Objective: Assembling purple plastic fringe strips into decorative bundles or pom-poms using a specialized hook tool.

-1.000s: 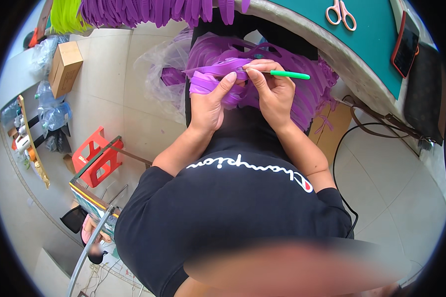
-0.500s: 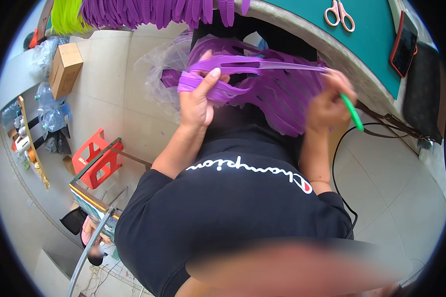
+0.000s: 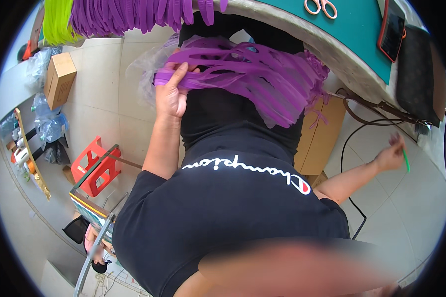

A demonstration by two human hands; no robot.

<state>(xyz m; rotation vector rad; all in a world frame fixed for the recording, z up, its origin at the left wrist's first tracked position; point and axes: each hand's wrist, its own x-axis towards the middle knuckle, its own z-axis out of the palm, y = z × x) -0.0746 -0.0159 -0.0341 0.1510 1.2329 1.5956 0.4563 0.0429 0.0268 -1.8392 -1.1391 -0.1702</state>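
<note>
Across my lap lies a bunch of purple rubbery strips (image 3: pixel 282 94), some of them looped, with thin translucent film around them. My left hand (image 3: pixel 172 94) pinches the left end of these strips between thumb and fingers. Out to the right, well away from the strips, my right hand (image 3: pixel 392 154) is closed around a slim green-handled tool (image 3: pixel 407 161); its tip cannot be made out. A crumpled clear plastic bag (image 3: pixel 146 69) shows behind my left hand.
Purple strips (image 3: pixel 129 15) and lime-green strips (image 3: pixel 58 22) hang over the far table's edge. On the green mat (image 3: pixel 352 34) are scissors (image 3: pixel 327 9) and a phone (image 3: pixel 392 37). A dark bag (image 3: pixel 421 74) sits right, a cardboard box (image 3: pixel 324 133) below. Left stands a red stool (image 3: pixel 96 166); another person sits beyond.
My right hand has let go of the stretched purple piece and swung out to the lower right, keeping the green tool. My left hand has shifted slightly left with the strips.
</note>
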